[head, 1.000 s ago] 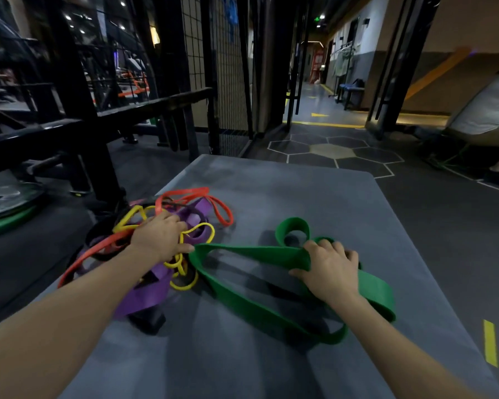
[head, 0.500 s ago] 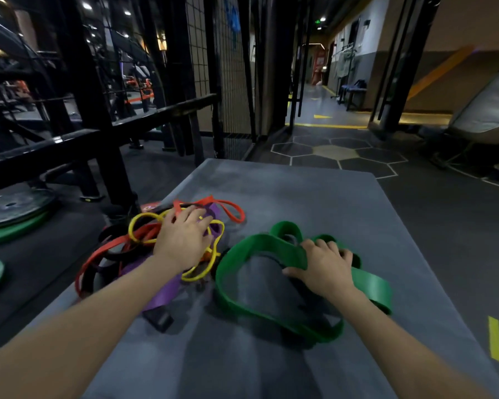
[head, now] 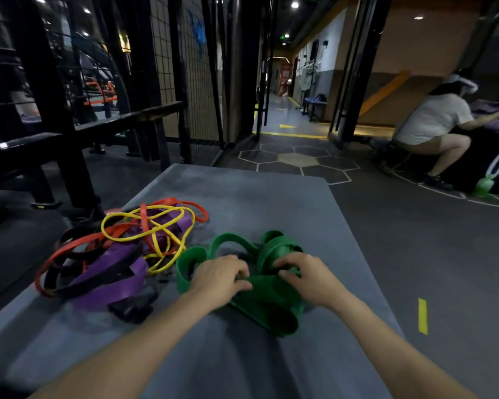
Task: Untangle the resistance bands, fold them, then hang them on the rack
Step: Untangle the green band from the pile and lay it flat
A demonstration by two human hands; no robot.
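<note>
A wide green resistance band [head: 274,309] lies bunched in loops on the grey mat [head: 260,197], separate from the others. My left hand [head: 219,276] and my right hand [head: 306,273] both grip it in the middle, fingers curled into its folds. To the left sits a tangled heap: a thin yellow band [head: 144,226], an orange-red band [head: 69,249], a purple band [head: 113,272] and a black band [head: 98,279], all knotted together.
A black steel rack frame [head: 55,116] with a horizontal bar and a wire mesh panel [head: 167,67] stand at the left beyond the mat. A person [head: 432,125] crouches at the far right beside a black box. Dark gym floor surrounds the mat.
My left hand left the tangled heap and came right onto the green band. The green band, spread in a long loop before, is now gathered into a compact bunch between both hands.
</note>
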